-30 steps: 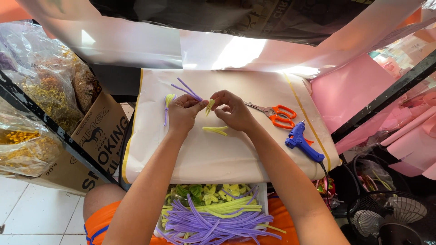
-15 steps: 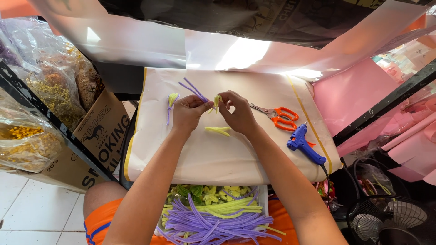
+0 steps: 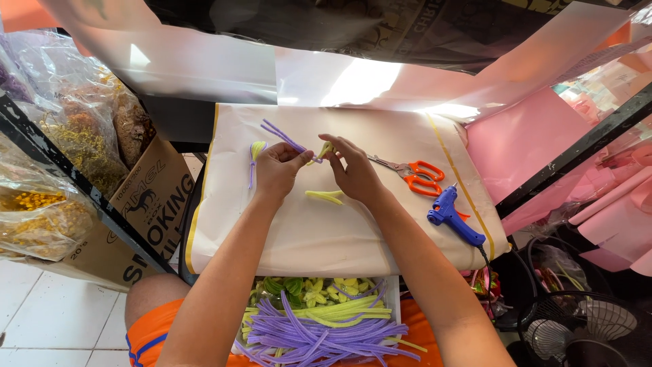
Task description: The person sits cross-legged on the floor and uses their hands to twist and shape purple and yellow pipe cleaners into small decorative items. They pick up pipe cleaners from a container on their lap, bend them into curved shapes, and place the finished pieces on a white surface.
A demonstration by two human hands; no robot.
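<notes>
My left hand (image 3: 277,171) pinches a purple pipe cleaner (image 3: 280,135) whose free ends stick out up and left. My right hand (image 3: 354,173) grips a small yellow-green folded pipe cleaner piece (image 3: 325,150) right against that purple stem. Both hands meet above a cream cloth-covered board (image 3: 339,231). Another yellow-green folded piece (image 3: 325,197) lies on the cloth just below my hands. A finished yellow-green and purple piece (image 3: 256,153) lies left of my left hand.
Orange-handled scissors (image 3: 414,174) and a blue glue gun (image 3: 454,218) lie on the cloth's right side. A tray of purple and yellow-green pipe cleaners (image 3: 319,323) rests on my lap. Cardboard box (image 3: 139,211) and bags of dried flowers (image 3: 75,129) stand left; pink paper sheets (image 3: 523,143) right.
Both hands have stayed together over the cloth, working the purple stem and the yellow-green piece; the purple ends have shifted slightly. Nothing else has moved.
</notes>
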